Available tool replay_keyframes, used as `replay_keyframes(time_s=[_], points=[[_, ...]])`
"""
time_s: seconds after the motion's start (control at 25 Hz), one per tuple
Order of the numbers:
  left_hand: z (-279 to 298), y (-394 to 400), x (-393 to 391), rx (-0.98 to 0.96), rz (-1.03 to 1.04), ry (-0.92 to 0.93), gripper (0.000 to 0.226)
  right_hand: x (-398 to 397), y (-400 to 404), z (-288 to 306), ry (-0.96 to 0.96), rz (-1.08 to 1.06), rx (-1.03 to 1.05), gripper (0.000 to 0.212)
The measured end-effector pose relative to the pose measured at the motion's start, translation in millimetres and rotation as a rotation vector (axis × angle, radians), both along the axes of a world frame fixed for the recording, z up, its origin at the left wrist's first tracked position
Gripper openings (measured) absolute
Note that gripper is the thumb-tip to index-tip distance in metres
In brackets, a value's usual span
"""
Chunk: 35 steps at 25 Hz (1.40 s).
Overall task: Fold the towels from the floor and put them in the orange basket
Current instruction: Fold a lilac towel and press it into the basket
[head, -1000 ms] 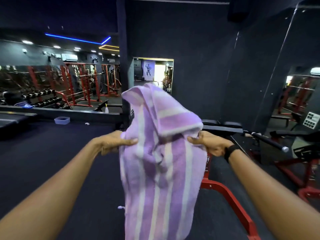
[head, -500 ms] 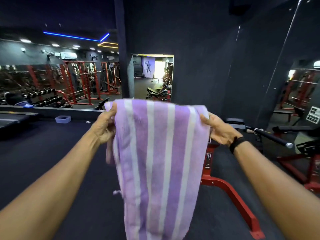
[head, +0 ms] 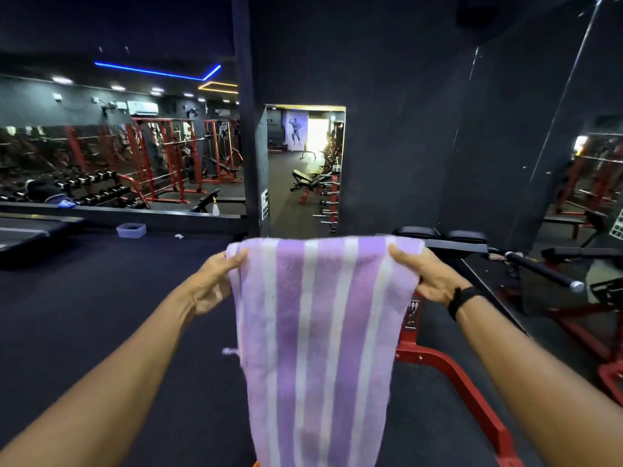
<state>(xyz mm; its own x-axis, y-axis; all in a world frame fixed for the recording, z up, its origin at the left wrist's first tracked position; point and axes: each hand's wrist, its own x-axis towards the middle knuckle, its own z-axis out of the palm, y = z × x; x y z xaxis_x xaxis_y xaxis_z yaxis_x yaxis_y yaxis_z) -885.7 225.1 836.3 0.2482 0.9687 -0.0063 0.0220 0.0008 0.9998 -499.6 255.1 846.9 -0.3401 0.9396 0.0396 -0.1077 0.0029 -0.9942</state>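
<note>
bare forearms, black wristband on right

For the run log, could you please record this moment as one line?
phase: folding | purple striped towel: hanging flat | left hand: pinches top left corner | right hand: pinches top right corner

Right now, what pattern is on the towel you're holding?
Purple with white lengthwise stripes on the towel, clearest in the head view.

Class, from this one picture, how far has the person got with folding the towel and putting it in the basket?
Done: the purple striped towel is off the floor. In hand: the left hand and right hand pinch its top corners, and it hangs flat and straight. Left: folding it down and placing it; only an orange sliver shows below, perhaps the basket.
</note>
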Motion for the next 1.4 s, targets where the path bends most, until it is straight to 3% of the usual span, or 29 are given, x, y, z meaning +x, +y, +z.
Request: replay_keyframes(time_s=[0.08, 0.16, 0.24, 0.32, 0.4, 0.48, 0.56, 0.6, 0.68, 0.76, 0.8, 0.88, 1.0, 1.2, 1.28, 1.32, 1.4], points=[[0.0, -5.2, 6.9, -0.061, -0.101, 0.14, 0.052, -2.2, -5.7, 6.3, -0.162, 0.049, -0.053, 0.059], [-2.9, -2.8, 7.5, 0.015, -0.011, 0.137, 0.053, -2.2, -9.0, 10.7, -0.382, 0.041, -0.067, 0.044], [-1.5, 1.9, 4.9, 0.022, 0.1, -0.027, 0.07, -0.8, -8.2, 9.4, -0.217, 0.021, -0.035, 0.061], [-0.4, 2.0, 8.5, -0.025, 0.036, -0.008, 0.057, -6.5, -13.0, 9.5, -0.204, 0.09, -0.061, 0.073], [7.4, 3.0, 10.4, 0.04, 0.155, -0.015, 0.037, -15.7, -15.3, 6.0, -0.271, 0.101, -0.031, 0.069], [20.3, 8.2, 6.0, 0.064, 0.228, -0.134, 0.047, -30.1, -12.4, 14.8, -0.077, -0.099, 0.0, 0.062], [36.2, 9.1, 2.2, 0.113, 0.182, -0.022, 0.057, -40.0, -6.1, 34.9, 0.1, -0.276, -0.001, 0.044], [43.2, 10.1, 0.7, 0.175, 0.224, 0.04, 0.048, -43.3, -6.4, 48.4, 0.145, -0.335, -0.002, 0.035], [59.4, 12.2, -3.2, 0.272, 0.365, -0.007, 0.036, -46.3, -8.2, 69.9, 0.208, -0.342, 0.073, 0.023], [71.7, 12.7, -5.8, 0.295, 0.282, -0.033, 0.044, -46.1, -17.5, 81.0, 0.105, -0.189, 0.171, 0.02], [73.3, 12.9, -7.7, 0.305, 0.243, 0.078, 0.048, -45.8, -21.2, 80.0, -0.044, -0.135, 0.201, 0.018], [75.7, 16.3, -11.2, 0.369, 0.338, 0.254, 0.039, -47.2, -20.3, 78.5, -0.215, -0.241, 0.246, 0.013], [85.4, 19.5, -9.3, 0.395, 0.549, 0.152, 0.031, -55.0, -12.5, 92.0, -0.045, -0.508, 0.236, 0.009], [106.9, 6.0, 3.7, 0.382, 0.409, 0.108, 0.024, -52.2, -3.0, 108.3, 0.042, -0.555, 0.235, 0.008], [105.4, 4.6, 0.6, 0.352, 0.317, 0.124, 0.04, -47.3, -2.2, 108.2, 0.056, -0.574, 0.238, 0.007], [103.8, 5.2, -1.1, 0.352, 0.318, 0.144, 0.048, -44.6, -2.7, 107.7, 0.064, -0.59, 0.236, 0.008], [103.1, 4.0, 1.8, 0.391, 0.428, 0.121, 0.038, -40.9, -4.0, 105.1, 0.077, -0.61, 0.239, 0.009]])
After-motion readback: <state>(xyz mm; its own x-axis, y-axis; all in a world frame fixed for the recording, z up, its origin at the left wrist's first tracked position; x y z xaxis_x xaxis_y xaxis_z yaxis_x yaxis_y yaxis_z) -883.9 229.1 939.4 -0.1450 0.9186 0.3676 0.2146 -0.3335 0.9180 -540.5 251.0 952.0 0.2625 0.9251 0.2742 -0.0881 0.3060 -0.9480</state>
